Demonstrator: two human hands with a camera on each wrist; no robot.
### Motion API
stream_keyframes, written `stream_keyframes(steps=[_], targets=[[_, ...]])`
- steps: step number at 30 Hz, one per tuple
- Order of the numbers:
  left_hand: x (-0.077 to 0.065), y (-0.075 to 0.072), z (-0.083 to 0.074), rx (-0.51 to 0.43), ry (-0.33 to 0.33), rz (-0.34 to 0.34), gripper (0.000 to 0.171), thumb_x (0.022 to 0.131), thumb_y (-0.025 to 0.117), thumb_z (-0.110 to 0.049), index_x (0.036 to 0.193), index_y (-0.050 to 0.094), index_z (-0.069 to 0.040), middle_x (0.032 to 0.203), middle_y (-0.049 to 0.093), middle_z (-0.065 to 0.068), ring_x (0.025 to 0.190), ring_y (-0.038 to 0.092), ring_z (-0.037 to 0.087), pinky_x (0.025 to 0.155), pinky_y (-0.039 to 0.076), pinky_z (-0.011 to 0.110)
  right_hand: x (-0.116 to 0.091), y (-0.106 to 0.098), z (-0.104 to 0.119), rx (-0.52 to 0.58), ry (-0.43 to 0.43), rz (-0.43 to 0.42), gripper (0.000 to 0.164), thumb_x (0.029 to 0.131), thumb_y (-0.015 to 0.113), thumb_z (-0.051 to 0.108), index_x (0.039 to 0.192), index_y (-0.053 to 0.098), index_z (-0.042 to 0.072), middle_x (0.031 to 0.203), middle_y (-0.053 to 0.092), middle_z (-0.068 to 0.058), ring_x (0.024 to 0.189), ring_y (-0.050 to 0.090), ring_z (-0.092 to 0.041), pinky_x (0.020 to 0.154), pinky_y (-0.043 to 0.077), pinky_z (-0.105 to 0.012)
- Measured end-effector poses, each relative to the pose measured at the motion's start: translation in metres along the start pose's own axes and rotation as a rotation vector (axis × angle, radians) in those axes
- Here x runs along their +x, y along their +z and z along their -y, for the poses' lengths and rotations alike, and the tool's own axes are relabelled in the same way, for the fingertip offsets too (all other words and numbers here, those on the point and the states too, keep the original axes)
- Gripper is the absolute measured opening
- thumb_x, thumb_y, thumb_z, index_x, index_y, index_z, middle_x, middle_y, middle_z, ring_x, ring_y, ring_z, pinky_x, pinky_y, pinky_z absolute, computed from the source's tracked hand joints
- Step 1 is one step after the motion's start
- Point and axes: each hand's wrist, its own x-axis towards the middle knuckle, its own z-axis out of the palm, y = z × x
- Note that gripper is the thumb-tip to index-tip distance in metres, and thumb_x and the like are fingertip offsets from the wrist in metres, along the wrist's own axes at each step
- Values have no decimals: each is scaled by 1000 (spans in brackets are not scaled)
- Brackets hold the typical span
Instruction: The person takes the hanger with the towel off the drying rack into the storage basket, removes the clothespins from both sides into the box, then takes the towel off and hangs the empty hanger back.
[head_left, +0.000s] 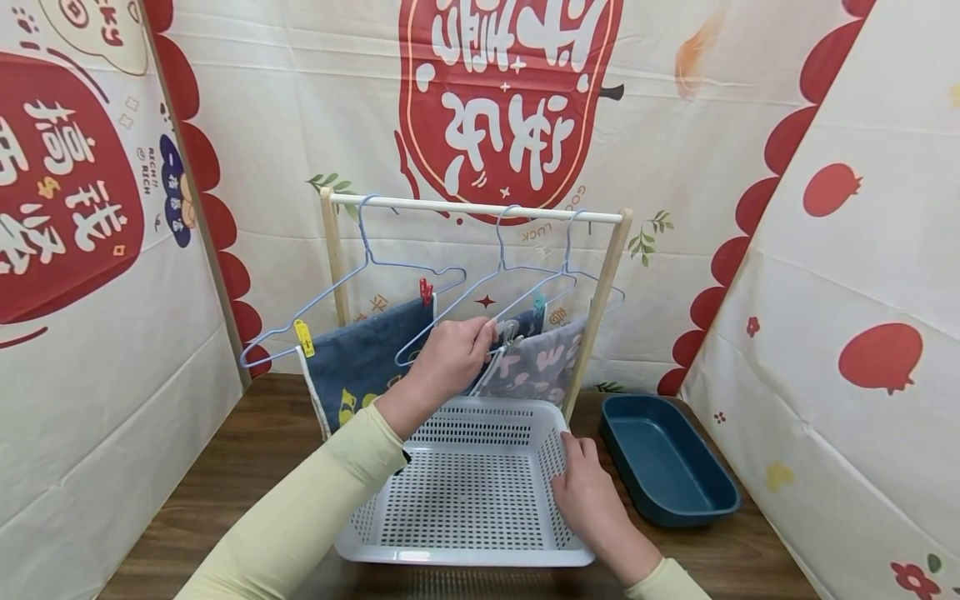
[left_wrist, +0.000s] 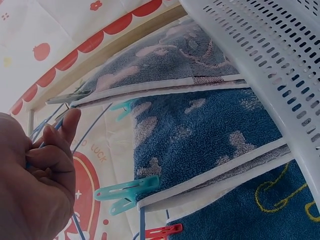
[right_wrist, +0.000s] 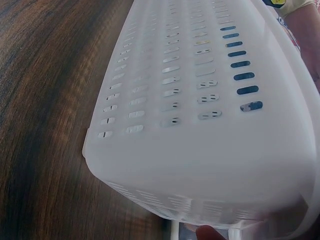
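Left hand (head_left: 453, 354) curled round a blue hanger (head_left: 567, 267), right hand (head_left: 592, 492) gripping the white basket (head_left: 461, 500) by its side rim.
Head: the hanger hooks over the rack (head_left: 450, 203); the basket and left forearm partly hide the towels (head_left: 367, 350); a teal tray (head_left: 667, 458) sits right on the table (head_left: 195, 508). Left wrist: fingers close on wire near a turquoise peg (left_wrist: 127, 190); basket covers towel ends. Right wrist: slotted wall blocks all but a fingertip.

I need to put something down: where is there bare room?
The wooden table is bare left of the white perforated basket, between the left sleeve and left cloth wall; the basket's visible floor is bare too. Crowded: behind the basket, with towels on blue hangers, and right, where the right hand and dark-blue tray leave only a narrow strip.
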Motion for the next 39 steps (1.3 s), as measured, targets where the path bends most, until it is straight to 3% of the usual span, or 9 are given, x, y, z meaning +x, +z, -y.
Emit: stream_keyframes(steps=[6, 11, 20, 24, 28, 39], targets=[[1, -2, 0, 0, 21, -8, 38, 121, 46, -28, 110, 75, -6, 89, 77, 4, 78, 75, 11, 72, 61, 38, 0, 1, 0, -3, -4, -2, 68, 102, 69, 4, 163, 41, -3, 150, 46, -28, 85, 73, -30, 57, 63, -38], [2, -5, -1, 4, 33, -19, 38, 121, 46, -28, 112, 76, -6, 87, 75, 3, 80, 78, 12, 74, 64, 37, -1, 0, 0, -6, -3, -2, 68, 102, 70, 4, 163, 41, -3, 150, 46, -28, 86, 73, -30, 58, 64, -38], [2, -17, -1, -34, 73, -40, 38, 121, 46, -25, 113, 76, -4, 94, 78, 13, 84, 83, 22, 81, 67, 44, -1, 0, 0, -6, -23, -12, 67, 101, 69, 3, 162, 42, -4, 149, 47, -28, 85, 72, -29, 60, 64, -40], [2, -23, 0, -20, 106, -72, 37, 121, 47, -24, 111, 77, -5, 89, 78, 10, 75, 79, 18, 73, 63, 41, -1, 0, 0, -1, -24, -12, 67, 101, 68, 3, 162, 42, -4, 148, 47, -28, 84, 72, -30, 59, 63, -40], [1, -28, 1, -4, 121, -88, 35, 120, 48, -23, 109, 77, -7, 75, 68, 3, 66, 66, 15, 65, 54, 38, -1, -1, 0, 1, -14, -5, 67, 101, 68, 3, 162, 41, -4, 148, 47, -28, 84, 71, -29, 59, 63, -39], [3, -38, 3, -13, 174, -139, 35, 119, 49, -21, 103, 77, -9, 85, 74, 3, 69, 63, 16, 68, 56, 38, -1, -2, 1, -18, -16, -2, 67, 101, 68, 4, 162, 42, -3, 150, 47, -28, 84, 72, -29, 61, 63, -39]])
